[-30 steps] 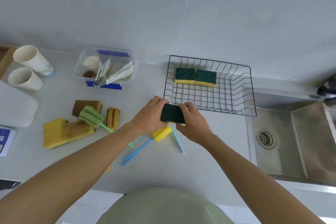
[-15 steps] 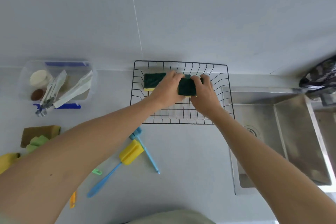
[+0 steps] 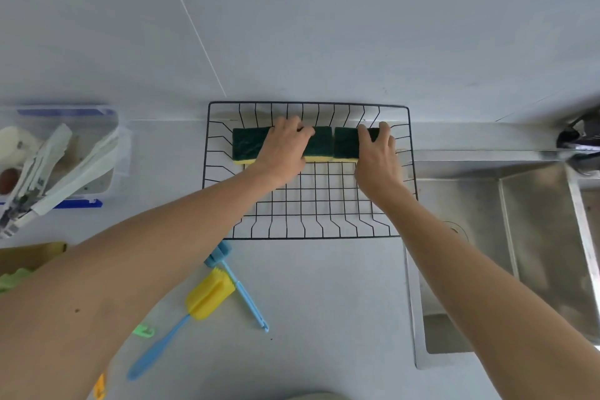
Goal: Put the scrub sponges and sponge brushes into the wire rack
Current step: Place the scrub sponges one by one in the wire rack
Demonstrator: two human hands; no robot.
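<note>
The black wire rack (image 3: 324,230) stands against the wall. Three green-and-yellow scrub sponges lie in a row along its back: the left sponge (image 3: 248,144), the middle sponge (image 3: 320,143) and the right sponge (image 3: 345,143). My left hand (image 3: 285,149) lies flat across the left and middle sponges. My right hand (image 3: 376,159) has its thumb and fingers around the right sponge's right end. On the counter in front of the rack lie a yellow-headed sponge brush (image 3: 209,297) with a blue handle and a blue sponge brush (image 3: 245,294).
A clear container (image 3: 112,140) with white tongs sits at the left. A brown sponge (image 3: 29,253) and a green brush head (image 3: 13,276) show at the left edge. The steel sink (image 3: 532,237) lies right of the rack, with a faucet (image 3: 581,143) above.
Both hands carried a scrub sponge from above the counter into the rack and set it at the right end of the row. My left hand has shifted onto the two earlier sponges.
</note>
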